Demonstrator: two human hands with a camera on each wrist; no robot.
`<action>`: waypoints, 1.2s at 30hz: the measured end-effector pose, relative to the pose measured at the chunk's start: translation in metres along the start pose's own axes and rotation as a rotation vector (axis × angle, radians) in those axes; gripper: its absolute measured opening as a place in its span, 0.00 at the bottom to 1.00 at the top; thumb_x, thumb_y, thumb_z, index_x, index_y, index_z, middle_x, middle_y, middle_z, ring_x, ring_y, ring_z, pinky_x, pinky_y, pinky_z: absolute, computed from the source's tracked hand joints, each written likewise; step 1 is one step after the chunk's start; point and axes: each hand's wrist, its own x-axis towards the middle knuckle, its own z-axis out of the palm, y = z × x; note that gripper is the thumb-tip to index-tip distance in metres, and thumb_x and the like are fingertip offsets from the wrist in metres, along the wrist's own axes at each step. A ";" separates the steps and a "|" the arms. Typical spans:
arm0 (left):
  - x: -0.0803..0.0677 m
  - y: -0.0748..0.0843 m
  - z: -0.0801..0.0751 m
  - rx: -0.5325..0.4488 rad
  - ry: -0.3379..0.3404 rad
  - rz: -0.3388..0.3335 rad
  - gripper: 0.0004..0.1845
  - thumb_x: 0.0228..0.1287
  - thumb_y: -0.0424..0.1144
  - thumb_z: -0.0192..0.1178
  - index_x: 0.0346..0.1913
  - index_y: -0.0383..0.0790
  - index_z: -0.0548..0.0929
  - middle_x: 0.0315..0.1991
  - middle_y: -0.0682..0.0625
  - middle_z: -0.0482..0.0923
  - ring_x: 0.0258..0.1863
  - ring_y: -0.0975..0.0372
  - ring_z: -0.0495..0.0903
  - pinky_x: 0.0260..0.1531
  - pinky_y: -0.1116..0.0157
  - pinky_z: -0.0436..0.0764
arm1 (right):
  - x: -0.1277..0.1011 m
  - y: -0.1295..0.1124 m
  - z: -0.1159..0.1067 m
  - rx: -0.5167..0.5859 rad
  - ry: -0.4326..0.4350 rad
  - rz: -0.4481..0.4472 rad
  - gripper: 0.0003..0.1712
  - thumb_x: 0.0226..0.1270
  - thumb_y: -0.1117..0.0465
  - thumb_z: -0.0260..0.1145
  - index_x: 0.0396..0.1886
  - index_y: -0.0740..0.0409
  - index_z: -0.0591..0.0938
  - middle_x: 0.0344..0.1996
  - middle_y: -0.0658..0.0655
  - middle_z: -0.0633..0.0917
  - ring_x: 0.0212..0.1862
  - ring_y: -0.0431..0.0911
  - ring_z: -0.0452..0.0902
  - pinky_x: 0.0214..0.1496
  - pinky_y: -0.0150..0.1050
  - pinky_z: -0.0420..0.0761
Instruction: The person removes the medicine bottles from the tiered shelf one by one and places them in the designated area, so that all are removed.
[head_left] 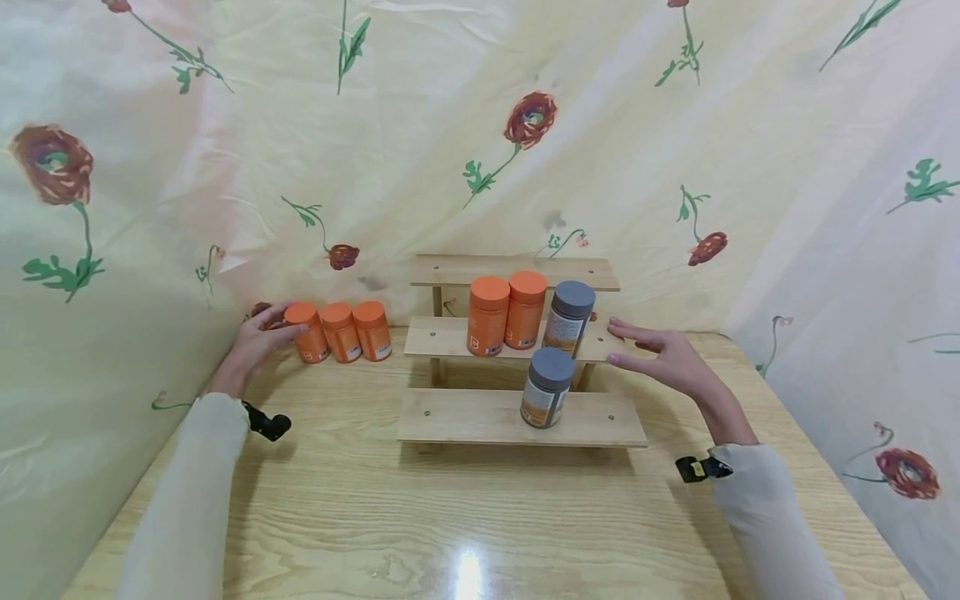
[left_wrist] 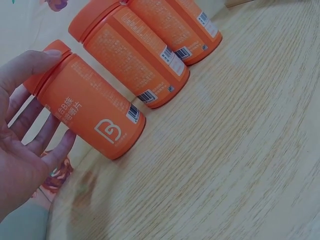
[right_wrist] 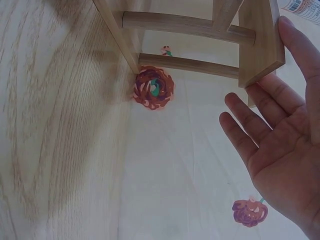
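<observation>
Orange bottle point(head_left: 307, 332), leftmost of a row of three on the wooden table point(head_left: 465, 517), standing upright at the far left, close against the floral cloth backdrop point(head_left: 225, 125). Left hand point(head_left: 255, 342) at that bottle: thumb tip laid on the cap edge, fingers nearly straight behind the body, palm spread, no closed grip shown; wrist view confirms contact at the cap only, fingers point(left_wrist: 30, 135) extended alongside. Second orange bottle point(head_left: 342, 332) and third orange bottle point(head_left: 372, 330) touching side by side just to the right, labels turned forward, probably lined up for easy reach. Three-tier wooden rack point(head_left: 517, 417) at centre, backed against the cloth. Middle shelf carrying two tall orange bottles point(head_left: 506, 312) in contact and one grey-capped bottle point(head_left: 568, 318) just right of them. Lowest, nearest shelf carrying another grey-capped bottle point(head_left: 547, 387), upright, right of centre. Top shelf bare in the head view. Right hand point(head_left: 663, 354) just beside the right end of the middle shelf, fingers straight and spread, palm facing the rack, holding nothing; fingertips appear to reach the shelf end in the right wrist view, firm contact not certain. Placement suggests steadying of the rack. Black wrist-camera mounts point(head_left: 267, 423) visible at both sleeves.
</observation>
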 end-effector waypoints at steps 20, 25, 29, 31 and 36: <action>0.006 0.004 -0.002 -0.247 0.105 0.043 0.34 0.58 0.47 0.65 0.67 0.51 0.66 0.59 0.59 0.69 0.53 0.70 0.70 0.61 0.63 0.68 | 0.005 0.011 0.001 -0.015 0.004 0.005 0.34 0.56 0.42 0.68 0.64 0.39 0.72 0.66 0.45 0.69 0.68 0.53 0.63 0.65 0.56 0.65; 0.000 0.035 0.006 -0.190 0.244 0.035 0.36 0.56 0.54 0.65 0.67 0.55 0.65 0.68 0.53 0.61 0.64 0.62 0.63 0.69 0.55 0.58 | 0.003 0.009 0.000 -0.004 -0.001 0.009 0.35 0.56 0.42 0.68 0.64 0.41 0.72 0.67 0.46 0.68 0.69 0.53 0.61 0.65 0.58 0.64; -0.004 0.062 0.017 -0.134 0.293 0.042 0.41 0.54 0.55 0.65 0.70 0.56 0.61 0.72 0.49 0.52 0.70 0.56 0.52 0.70 0.56 0.54 | 0.003 0.009 0.000 -0.008 -0.002 0.005 0.34 0.57 0.42 0.67 0.64 0.38 0.71 0.67 0.46 0.68 0.70 0.51 0.60 0.65 0.57 0.64; -0.006 0.074 0.025 -0.113 0.296 0.071 0.42 0.54 0.56 0.66 0.70 0.56 0.59 0.73 0.48 0.51 0.71 0.56 0.50 0.70 0.57 0.54 | 0.003 0.009 0.000 -0.019 -0.003 0.002 0.33 0.57 0.42 0.67 0.64 0.37 0.71 0.67 0.47 0.68 0.69 0.52 0.60 0.65 0.58 0.64; -0.012 0.098 0.051 -0.077 0.222 0.206 0.41 0.55 0.53 0.66 0.70 0.51 0.60 0.71 0.44 0.52 0.70 0.52 0.51 0.68 0.52 0.57 | 0.006 0.009 0.000 -0.026 -0.005 0.003 0.33 0.57 0.42 0.67 0.64 0.37 0.71 0.67 0.47 0.69 0.69 0.52 0.61 0.65 0.57 0.64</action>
